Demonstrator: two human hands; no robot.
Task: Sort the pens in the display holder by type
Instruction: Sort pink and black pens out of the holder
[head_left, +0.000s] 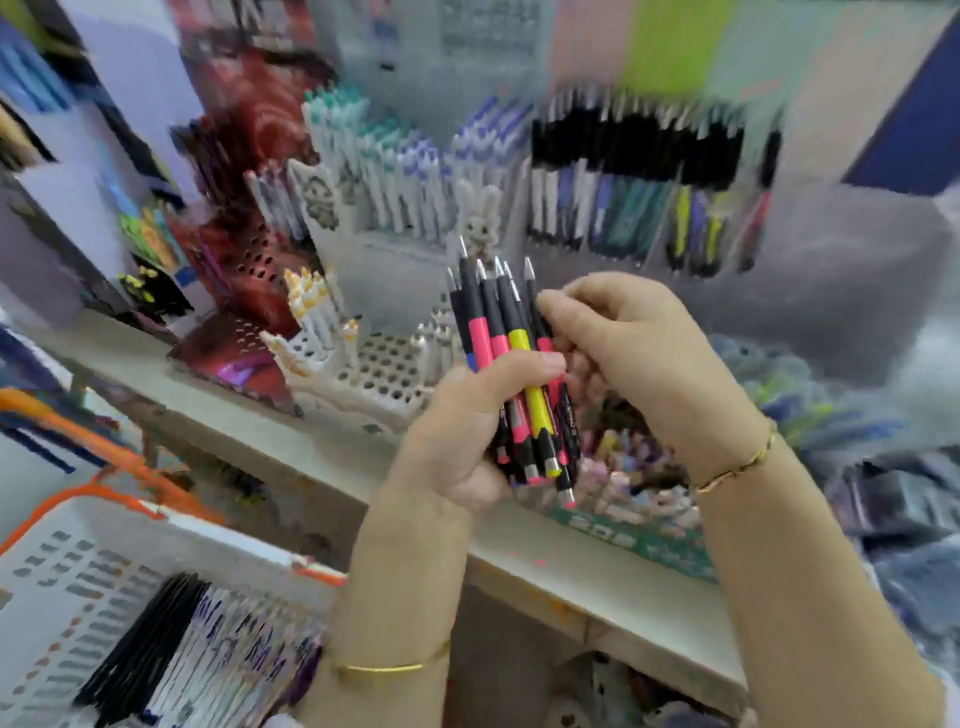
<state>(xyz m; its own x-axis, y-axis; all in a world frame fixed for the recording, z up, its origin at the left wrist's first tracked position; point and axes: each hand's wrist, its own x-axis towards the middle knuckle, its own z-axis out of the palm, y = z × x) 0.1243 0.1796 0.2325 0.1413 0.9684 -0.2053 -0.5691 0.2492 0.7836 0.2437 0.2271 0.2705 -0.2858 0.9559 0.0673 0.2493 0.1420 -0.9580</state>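
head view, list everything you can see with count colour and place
pen bundle: several, black with pink or yellow grips, tips up, centre
white holder: one, perforated, on the shelf behind the bundle
orange-topped pens: a few, white, in the white holder
red holder: one, perforated, left of the white holder
capped pens: many, white with teal or blue caps, back row
black-topped pens: many, back right
rabbit figure: one, white, behind the bundle
basket: one, white with orange rim, lower left
basket pens: many, black and white, in the basket
shelf: one, pale, under the holders
bracelets: two, gold, one per wrist
left hand: grips the bundle
right hand: fingertips pinch its rightmost pen
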